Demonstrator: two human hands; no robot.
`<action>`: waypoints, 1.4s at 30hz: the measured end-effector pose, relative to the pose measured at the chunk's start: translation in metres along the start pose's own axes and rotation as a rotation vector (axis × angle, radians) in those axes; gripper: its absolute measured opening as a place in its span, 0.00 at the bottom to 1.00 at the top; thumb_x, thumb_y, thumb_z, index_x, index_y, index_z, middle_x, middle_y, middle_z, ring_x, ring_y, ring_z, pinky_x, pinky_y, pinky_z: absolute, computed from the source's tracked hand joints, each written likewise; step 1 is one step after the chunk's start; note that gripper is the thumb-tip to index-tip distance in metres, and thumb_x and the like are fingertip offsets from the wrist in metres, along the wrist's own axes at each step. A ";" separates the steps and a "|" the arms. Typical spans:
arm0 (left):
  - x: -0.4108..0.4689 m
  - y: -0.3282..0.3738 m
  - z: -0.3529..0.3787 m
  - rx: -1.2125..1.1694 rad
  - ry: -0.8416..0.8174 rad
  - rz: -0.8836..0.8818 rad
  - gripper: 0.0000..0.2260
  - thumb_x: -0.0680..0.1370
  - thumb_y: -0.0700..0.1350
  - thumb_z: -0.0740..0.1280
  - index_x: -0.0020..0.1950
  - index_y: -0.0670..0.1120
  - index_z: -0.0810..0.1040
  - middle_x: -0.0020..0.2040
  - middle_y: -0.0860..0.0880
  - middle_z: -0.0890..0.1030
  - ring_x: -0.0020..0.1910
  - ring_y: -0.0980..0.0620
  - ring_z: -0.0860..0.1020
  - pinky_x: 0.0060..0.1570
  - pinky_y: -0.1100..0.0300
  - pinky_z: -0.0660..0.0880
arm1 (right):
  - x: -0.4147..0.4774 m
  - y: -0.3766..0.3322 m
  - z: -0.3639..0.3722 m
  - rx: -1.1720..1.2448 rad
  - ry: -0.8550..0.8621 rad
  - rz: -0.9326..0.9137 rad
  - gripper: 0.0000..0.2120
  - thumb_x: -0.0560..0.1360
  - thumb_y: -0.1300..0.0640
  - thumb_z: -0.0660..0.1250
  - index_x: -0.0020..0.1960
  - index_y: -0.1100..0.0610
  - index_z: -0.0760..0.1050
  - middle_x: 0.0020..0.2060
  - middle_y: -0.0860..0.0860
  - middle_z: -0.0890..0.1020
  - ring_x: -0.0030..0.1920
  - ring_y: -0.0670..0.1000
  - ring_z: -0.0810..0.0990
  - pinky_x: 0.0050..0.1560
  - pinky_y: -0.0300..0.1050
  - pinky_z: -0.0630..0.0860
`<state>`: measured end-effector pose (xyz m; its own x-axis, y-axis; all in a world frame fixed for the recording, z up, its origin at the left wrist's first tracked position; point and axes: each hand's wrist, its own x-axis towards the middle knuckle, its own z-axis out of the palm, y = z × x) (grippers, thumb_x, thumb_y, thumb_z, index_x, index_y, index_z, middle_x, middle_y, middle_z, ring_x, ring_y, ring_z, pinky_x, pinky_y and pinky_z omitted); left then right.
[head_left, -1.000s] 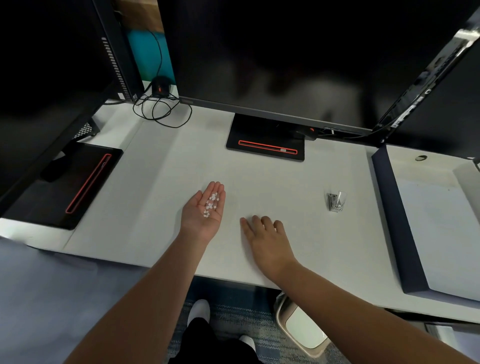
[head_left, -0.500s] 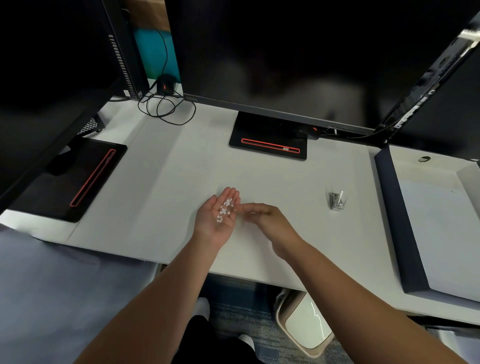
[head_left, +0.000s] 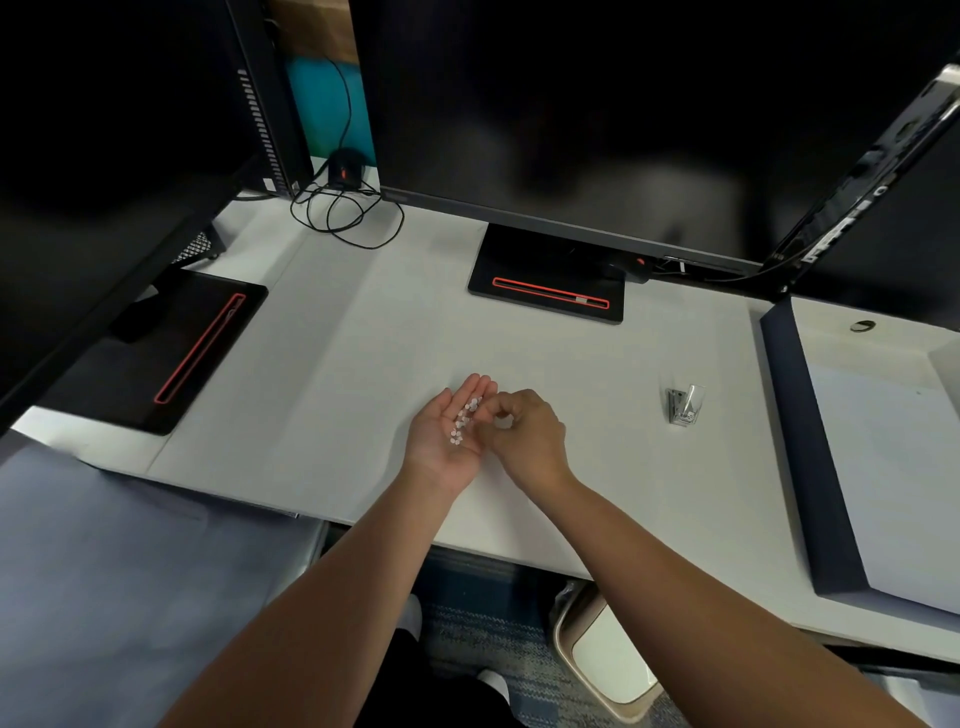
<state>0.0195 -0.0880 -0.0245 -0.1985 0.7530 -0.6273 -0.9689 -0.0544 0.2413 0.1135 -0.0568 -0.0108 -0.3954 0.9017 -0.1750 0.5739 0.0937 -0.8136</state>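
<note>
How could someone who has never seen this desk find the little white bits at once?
From the big dark monitor in the middle of the white desk, come toward the near edge to the left hand, palm up. The little white bits lie heaped in that palm, where the right hand pinches at them; the shiny clear thing farther right stands alone on the desk.

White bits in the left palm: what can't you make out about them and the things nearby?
White bits in the left hand: too small in the head view to identify or count.
Right hand: its own curled fingers hide whether it pinches one, head view.
Clear item on the desk: too small to name, head view.
</note>
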 end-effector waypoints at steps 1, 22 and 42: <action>-0.001 0.001 0.001 -0.005 0.002 0.005 0.16 0.82 0.44 0.55 0.54 0.37 0.79 0.52 0.41 0.82 0.53 0.47 0.80 0.57 0.55 0.75 | -0.001 0.001 -0.002 0.096 -0.009 -0.004 0.05 0.71 0.57 0.68 0.41 0.48 0.81 0.48 0.49 0.79 0.50 0.48 0.77 0.56 0.47 0.72; -0.006 0.037 -0.010 -0.225 -0.050 0.090 0.15 0.82 0.41 0.56 0.55 0.33 0.77 0.54 0.38 0.82 0.54 0.42 0.80 0.57 0.51 0.76 | -0.025 0.077 -0.017 -0.762 -0.055 -0.487 0.34 0.66 0.62 0.44 0.65 0.46 0.74 0.56 0.56 0.78 0.54 0.60 0.77 0.48 0.51 0.71; -0.009 0.032 -0.014 -0.223 -0.011 0.070 0.15 0.82 0.41 0.56 0.55 0.33 0.78 0.50 0.38 0.83 0.54 0.43 0.80 0.62 0.52 0.74 | -0.013 0.040 -0.038 0.495 -0.252 0.167 0.23 0.74 0.72 0.54 0.43 0.51 0.82 0.48 0.45 0.81 0.51 0.42 0.74 0.54 0.35 0.66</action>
<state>-0.0119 -0.1059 -0.0212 -0.2657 0.7493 -0.6066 -0.9618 -0.2489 0.1138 0.1688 -0.0482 -0.0196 -0.5215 0.7536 -0.4002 0.2633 -0.3040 -0.9156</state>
